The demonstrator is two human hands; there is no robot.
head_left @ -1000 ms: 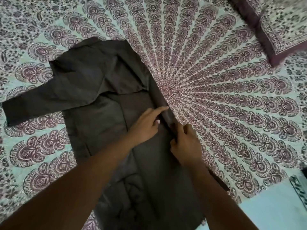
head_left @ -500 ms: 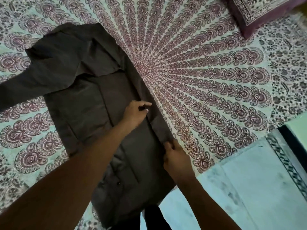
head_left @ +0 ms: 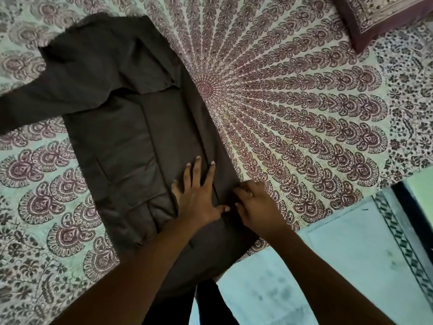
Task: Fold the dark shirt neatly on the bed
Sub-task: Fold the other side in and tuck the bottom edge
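The dark shirt (head_left: pixel 131 127) lies spread on the bed's patterned sheet (head_left: pixel 293 109), right side folded in, one sleeve out left. The left hand (head_left: pixel 199 195) presses flat, fingers spread; the right hand (head_left: pixel 257 205) pinches the folded edge.

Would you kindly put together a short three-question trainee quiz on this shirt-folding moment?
1. True or false: the left hand lies flat, fingers spread, on the dark shirt.
2. The pillow lies at which corner of the view? A) top right B) bottom left C) top left
3. Fill in: one long ___ still stretches out to the left over the bedsheet.

Key: 1 true; 2 A; 3 sleeve.
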